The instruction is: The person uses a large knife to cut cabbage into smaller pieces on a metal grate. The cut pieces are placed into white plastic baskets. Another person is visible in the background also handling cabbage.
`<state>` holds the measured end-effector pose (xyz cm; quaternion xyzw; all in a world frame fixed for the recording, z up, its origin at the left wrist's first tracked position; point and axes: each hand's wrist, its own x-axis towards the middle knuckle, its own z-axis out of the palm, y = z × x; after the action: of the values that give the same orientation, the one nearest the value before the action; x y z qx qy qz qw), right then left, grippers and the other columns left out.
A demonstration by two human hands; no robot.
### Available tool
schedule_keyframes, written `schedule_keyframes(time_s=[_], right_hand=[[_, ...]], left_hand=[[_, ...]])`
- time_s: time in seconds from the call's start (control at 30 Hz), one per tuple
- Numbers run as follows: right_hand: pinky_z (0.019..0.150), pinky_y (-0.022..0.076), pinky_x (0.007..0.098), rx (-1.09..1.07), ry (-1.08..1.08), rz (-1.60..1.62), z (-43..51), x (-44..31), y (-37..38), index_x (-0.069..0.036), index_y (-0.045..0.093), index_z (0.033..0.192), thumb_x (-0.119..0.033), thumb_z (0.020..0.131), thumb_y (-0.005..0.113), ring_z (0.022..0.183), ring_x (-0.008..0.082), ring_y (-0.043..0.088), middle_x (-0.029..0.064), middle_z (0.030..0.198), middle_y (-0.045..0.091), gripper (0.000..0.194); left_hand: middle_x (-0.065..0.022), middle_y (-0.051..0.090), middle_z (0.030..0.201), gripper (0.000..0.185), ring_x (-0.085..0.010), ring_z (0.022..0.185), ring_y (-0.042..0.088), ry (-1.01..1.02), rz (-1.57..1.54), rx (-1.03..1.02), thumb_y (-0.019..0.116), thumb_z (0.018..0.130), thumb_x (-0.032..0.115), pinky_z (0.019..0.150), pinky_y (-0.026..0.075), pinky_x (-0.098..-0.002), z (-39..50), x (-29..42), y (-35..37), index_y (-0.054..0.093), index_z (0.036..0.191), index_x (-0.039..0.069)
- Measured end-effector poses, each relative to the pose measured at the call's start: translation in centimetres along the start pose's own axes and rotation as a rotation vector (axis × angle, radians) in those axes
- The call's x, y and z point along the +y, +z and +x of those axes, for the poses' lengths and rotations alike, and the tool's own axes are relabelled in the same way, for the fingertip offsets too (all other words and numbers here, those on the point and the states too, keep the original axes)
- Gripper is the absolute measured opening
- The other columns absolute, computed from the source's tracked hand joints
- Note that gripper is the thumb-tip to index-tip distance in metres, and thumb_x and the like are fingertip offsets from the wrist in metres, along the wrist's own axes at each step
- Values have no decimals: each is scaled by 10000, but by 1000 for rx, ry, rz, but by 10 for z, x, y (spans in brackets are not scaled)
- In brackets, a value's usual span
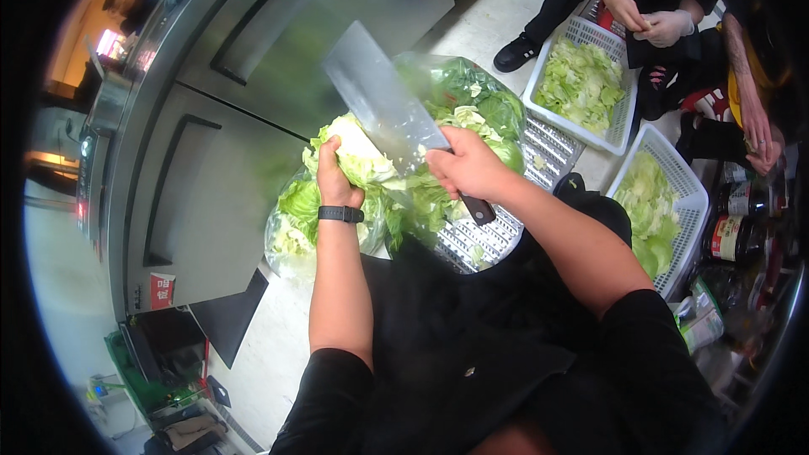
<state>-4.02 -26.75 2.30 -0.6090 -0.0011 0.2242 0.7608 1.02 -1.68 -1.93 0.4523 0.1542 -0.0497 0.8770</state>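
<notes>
A pale green head of cabbage or lettuce (363, 148) rests in my left hand (335, 174), with the thumb pressed on its near side. My right hand (471, 164) grips the dark handle of a Chinese cleaver (385, 98). Its broad metal blade points up and away, beside the cut face of the head; whether the edge touches it I cannot tell. Beneath my hands, clear plastic bags (294, 227) hold loose leaves. More green leaves fill a bag (496, 98) beyond the cleaver. Under them shows a perforated metal grate (486, 237).
Steel cabinet doors (208, 196) with long handles stand at left. To the right, a white basket (534, 104) and a second one (698, 202) hold torn leaves. Two co-workers sit beyond; a gloved hand (670, 28) is visible. Dark jars (730, 237) line the right side.
</notes>
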Motion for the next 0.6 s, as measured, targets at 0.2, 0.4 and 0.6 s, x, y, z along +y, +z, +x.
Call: schedule_keyframes(time_s=[0.2,0.4,0.6], right_hand=[[464,461,283,59,-79,56,-18,-18,-26,-24,538,1058,-71,1022,551,507,87,491,12,716,527,60],[471,472,282,-9,-30,-47,-30,-27,-38,-26,537,995,-74,1008,578,509,82,507,5,705,540,65],[461,474,279,-72,27,-88,-35,-31,-42,-19,545,982,-70,988,578,505,80,511,4,705,548,61]], left_hand=[[-118,686,1327,537,-290,1208,662,-51,-52,-17,555,976,405,1071,515,-444,1,20,-14,614,1353,27],[-152,665,1372,576,-329,1229,656,-86,-83,-135,550,981,422,1089,510,-480,-6,31,-15,594,1389,17],[-141,703,1295,562,-296,1166,688,-120,-47,-150,562,989,424,1048,536,-447,-7,30,-14,611,1356,1]])
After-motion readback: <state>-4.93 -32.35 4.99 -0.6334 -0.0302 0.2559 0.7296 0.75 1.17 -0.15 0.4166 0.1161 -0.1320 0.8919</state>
